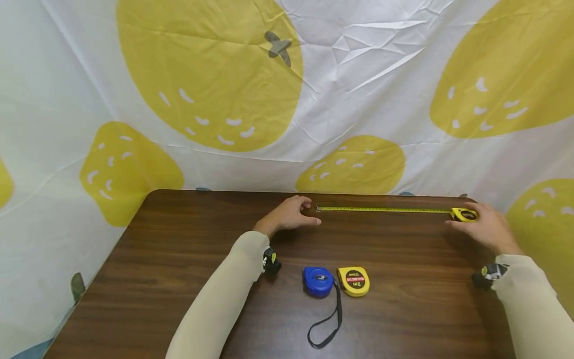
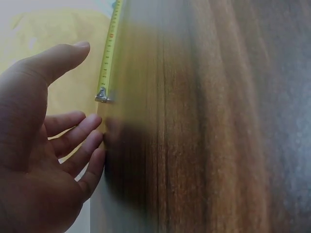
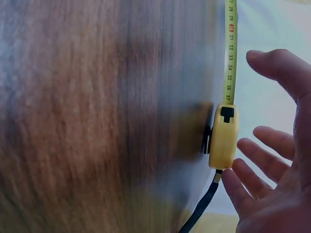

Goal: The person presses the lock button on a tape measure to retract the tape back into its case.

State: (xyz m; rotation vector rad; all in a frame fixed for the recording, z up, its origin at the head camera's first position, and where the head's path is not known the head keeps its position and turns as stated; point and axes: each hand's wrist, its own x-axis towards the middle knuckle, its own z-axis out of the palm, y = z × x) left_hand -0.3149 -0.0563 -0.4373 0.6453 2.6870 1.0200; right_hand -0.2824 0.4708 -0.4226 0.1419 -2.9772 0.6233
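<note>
Now seeing a yellow tape measure [image 1: 464,215] sitting right by the right hand [image 1: 489,227], and sending a long strip [image 1: 390,210] straight across toward the left hand [image 1: 291,215]. Guessing at a job partly done: already having the strip pulled out, but not yet having it back inside. Perhaps leaving only the rolling in. Also spotting a blue tape measure [image 1: 318,282] and a second yellow tape measure [image 1: 357,281] lying closer in than both hands, between them but nearer to the left one, and showing no strip out. Not being able to tell about their turn.

Holding the left hand open, bending the fingers softly, gripping nothing. Seeing the metal tip [image 2: 101,94] just beside those fingers, free of them. Holding the right hand open too, spreading the thumb away, putting the fingertips next to the tape measure, but not being able to tell about touching.

Looking bright yellow, thin and flat along the strip, showing black numbers and a red one. Showing a black button [image 3: 227,115] near the mouth, and trailing a dark strap [image 3: 200,206] from the back end, below the right fingers.
</note>
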